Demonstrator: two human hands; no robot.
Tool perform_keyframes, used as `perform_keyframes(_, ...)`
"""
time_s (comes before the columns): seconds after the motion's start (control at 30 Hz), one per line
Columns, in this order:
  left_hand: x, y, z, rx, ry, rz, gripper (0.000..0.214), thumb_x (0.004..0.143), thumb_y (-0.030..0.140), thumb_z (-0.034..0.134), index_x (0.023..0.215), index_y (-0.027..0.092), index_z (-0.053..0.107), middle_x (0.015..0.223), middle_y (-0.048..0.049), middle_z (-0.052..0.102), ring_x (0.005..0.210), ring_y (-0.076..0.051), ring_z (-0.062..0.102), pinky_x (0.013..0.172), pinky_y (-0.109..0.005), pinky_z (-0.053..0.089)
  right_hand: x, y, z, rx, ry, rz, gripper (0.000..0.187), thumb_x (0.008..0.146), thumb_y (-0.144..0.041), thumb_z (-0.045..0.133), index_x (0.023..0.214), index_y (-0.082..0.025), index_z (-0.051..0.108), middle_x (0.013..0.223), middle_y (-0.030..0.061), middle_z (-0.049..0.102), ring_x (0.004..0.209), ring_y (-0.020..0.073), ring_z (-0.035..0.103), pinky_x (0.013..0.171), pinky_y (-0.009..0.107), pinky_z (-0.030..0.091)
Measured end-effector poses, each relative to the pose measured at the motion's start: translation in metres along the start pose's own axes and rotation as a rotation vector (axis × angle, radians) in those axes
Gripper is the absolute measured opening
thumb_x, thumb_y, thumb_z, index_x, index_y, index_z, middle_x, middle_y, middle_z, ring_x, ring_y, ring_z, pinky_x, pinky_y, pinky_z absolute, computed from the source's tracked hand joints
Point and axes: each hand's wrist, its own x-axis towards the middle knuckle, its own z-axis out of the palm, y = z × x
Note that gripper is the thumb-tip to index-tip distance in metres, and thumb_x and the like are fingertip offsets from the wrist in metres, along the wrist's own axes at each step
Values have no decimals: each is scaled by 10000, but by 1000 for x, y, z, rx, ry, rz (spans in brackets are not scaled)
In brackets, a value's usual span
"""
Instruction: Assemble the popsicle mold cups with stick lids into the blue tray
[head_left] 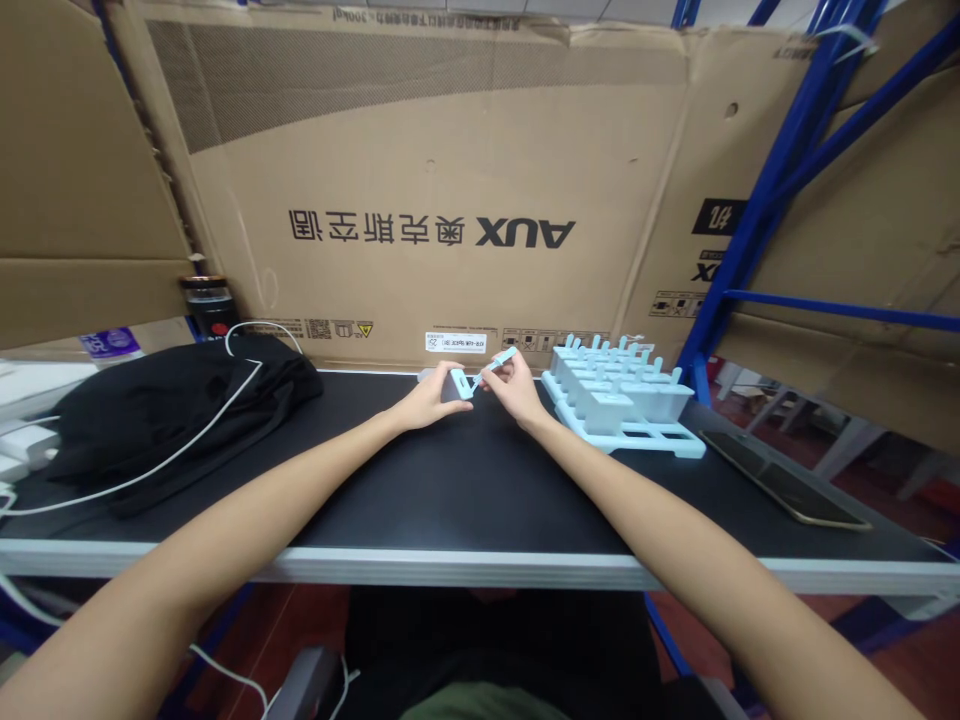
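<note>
Over the far part of the black tabletop, my left hand (429, 402) is closed around a popsicle mold cup (463, 384). The cup lies tilted, with its pale blue open end turned toward my right hand. In my right hand (517, 390), pinched between the fingers, is a light blue popsicle stick (502, 359). The stick's lower end comes close to the cup's mouth; whether they touch, I cannot tell. To the right stands a popsicle mold set (615, 400), its several cups seated in a light blue rack (656, 440) with stick handles pointing up.
A dark phone or tablet (784, 478) lies near the right edge. Black cloth (187, 415) with a white cable (202, 435) across it covers the left side, a dark jar (208, 305) behind. A cardboard sheet (420, 130) walls the back; a blue metal post (765, 220) rises right.
</note>
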Motion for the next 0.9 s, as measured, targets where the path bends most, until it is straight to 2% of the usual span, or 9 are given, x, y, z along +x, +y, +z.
perform_keyframes(0.1, 1, 3, 0, -30, 17, 18, 666, 756, 503, 744, 1249, 209, 407, 1228, -120, 579, 1095, -260, 595, 940, -423, 470, -4, -7, 7, 9, -31, -45, 374, 760, -413, 665, 964, -253, 396, 843, -7, 630, 749, 154, 645, 764, 333, 535)
perform_keyframes(0.2, 3, 3, 2, -75, 29, 18, 617, 756, 472, 749, 1209, 214, 420, 1190, -104, 596, 1043, -243, 620, 900, -404, 490, -7, -11, 10, -97, -64, -74, 297, 772, -424, 654, 903, -229, 472, 864, 16, 625, 778, 159, 617, 776, 329, 514)
perform_keyframes(0.4, 2, -2, 4, -189, 8, -22, 426, 849, 421, 646, 1133, 198, 419, 1008, -64, 640, 806, -179, 656, 734, -344, 521, -8, -9, 8, -258, -118, -111, 232, 838, -411, 580, 945, -206, 557, 916, 27, 604, 806, 158, 564, 772, 315, 476)
perform_keyframes(0.57, 0, -4, 6, -161, -60, -58, 428, 877, 470, 596, 1180, 198, 465, 1113, -104, 653, 978, -243, 657, 811, -404, 534, -14, -2, 9, -311, -170, -86, 338, 826, -389, 604, 1097, -220, 495, 1029, 45, 568, 911, 175, 552, 793, 320, 472)
perform_keyframes(0.7, -1, -4, 8, -236, -156, -52, 500, 894, 496, 563, 1276, 187, 466, 1196, -132, 650, 1063, -265, 647, 879, -424, 528, -20, -1, 14, -339, -250, -84, 432, 814, -360, 622, 1172, -215, 429, 1103, 65, 569, 970, 197, 552, 834, 348, 466)
perform_keyframes(0.8, -1, -1, 8, -203, -225, -44, 518, 877, 524, 588, 1261, 182, 520, 1153, -112, 675, 1032, -263, 655, 890, -414, 522, -20, -4, 13, -370, -236, -104, 433, 837, -365, 594, 1196, -218, 403, 1148, 76, 564, 1031, 208, 548, 869, 361, 456)
perform_keyframes(0.9, -1, 4, 5, -104, -274, -41, 504, 868, 555, 590, 1209, 183, 581, 1074, -88, 700, 944, -257, 666, 847, -404, 526, -17, -12, 8, -454, -211, -158, 357, 873, -388, 541, 1164, -216, 424, 1161, 87, 565, 1043, 212, 547, 872, 365, 453)
